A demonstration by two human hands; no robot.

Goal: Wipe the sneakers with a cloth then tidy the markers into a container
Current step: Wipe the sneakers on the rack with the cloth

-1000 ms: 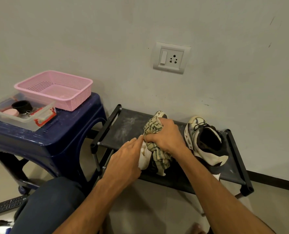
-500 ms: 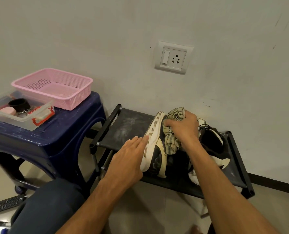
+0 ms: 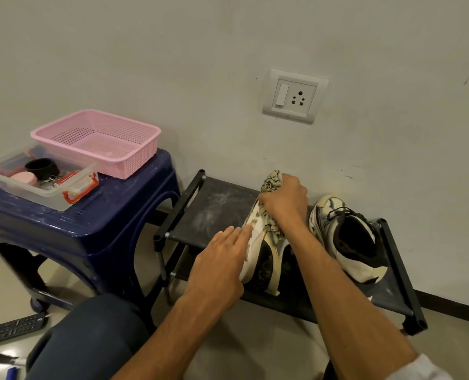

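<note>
Two white-and-black sneakers sit on a low black shoe rack. The left sneaker is tipped on its side, its sole facing left. My left hand lies flat against that sole with straight fingers. My right hand grips a bunched patterned cloth and presses it on the sneaker's toe end. The right sneaker stands upright beside my right forearm. Two markers lie on the floor at the lower left, partly cut off.
A dark blue plastic stool stands left of the rack. It carries a pink mesh basket and a clear box with small items. A keyboard lies on the floor. A wall socket is above the rack.
My right hand with the cloth slid from the sneaker's middle out toward its toe end. The left hand stayed pressed against the sole.
</note>
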